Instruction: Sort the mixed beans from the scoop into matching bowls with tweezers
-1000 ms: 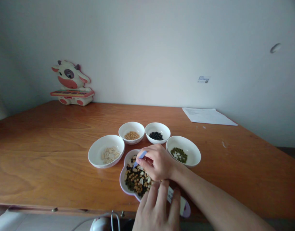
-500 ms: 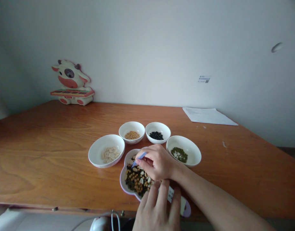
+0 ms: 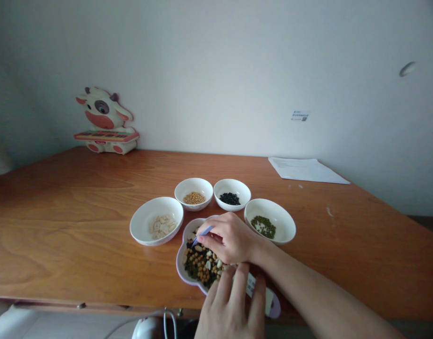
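A flower-shaped dish with a lavender rim [image 3: 178, 263] holds mixed black, green and yellow beans with pale peanuts [image 3: 208, 265]. My right hand [image 3: 228, 238] reaches over it, finger and thumb pinched on lavender plastic tweezers [image 3: 204, 230]. Their tip points down into the beans at the dish's far left; whether it grips one is hidden. Nearer me, my left hand [image 3: 232, 301] lies with fingers spread over the dish's near right edge, beside its labelled handle [image 3: 274, 308]. The thumb cannot be made out.
White bowls arc behind the dish, containing pale flat pieces [image 3: 162, 227], yellow beans [image 3: 194, 198], black beans [image 3: 229, 198] and green beans [image 3: 263, 227]. A cow toy keyboard [image 3: 106, 125] and paper sheets [image 3: 306, 169] sit near the wall. A cable [image 3: 169, 320] hangs below the table edge.
The tweezers have tilted slightly and shifted a little left in my right hand. My left hand, the dish and the bowls stay in place.
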Motion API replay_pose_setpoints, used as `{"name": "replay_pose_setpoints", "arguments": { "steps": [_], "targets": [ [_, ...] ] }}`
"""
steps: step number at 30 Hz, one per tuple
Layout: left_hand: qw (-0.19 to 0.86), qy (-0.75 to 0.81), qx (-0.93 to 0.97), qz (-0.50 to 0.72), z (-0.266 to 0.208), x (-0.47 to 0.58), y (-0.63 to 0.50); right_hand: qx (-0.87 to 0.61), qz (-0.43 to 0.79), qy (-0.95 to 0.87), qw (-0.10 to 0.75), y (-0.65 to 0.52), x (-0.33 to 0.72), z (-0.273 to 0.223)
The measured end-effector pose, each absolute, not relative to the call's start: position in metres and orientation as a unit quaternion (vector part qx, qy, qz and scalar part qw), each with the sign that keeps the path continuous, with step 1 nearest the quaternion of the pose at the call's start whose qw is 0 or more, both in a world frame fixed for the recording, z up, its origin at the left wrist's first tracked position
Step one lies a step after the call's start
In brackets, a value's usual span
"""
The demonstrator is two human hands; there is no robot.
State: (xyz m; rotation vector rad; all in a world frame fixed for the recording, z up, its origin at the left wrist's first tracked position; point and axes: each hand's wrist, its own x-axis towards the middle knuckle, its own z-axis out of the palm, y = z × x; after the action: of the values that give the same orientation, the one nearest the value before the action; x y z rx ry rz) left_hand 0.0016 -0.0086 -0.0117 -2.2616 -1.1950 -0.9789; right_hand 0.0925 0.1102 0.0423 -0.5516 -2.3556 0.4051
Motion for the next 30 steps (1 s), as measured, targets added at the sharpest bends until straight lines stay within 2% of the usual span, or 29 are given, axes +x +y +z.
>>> {"name": "replay_pose_setpoints", "arguments": {
  "steps": [30],
  "targets": [
    [0.196, -0.42, -0.818, -0.339, -0.0131, 0.0001, -0.0088, -0.169, 0.15, -0.911, 0.346, 0.115, 0.0904, 0.0375]
  ]
}}
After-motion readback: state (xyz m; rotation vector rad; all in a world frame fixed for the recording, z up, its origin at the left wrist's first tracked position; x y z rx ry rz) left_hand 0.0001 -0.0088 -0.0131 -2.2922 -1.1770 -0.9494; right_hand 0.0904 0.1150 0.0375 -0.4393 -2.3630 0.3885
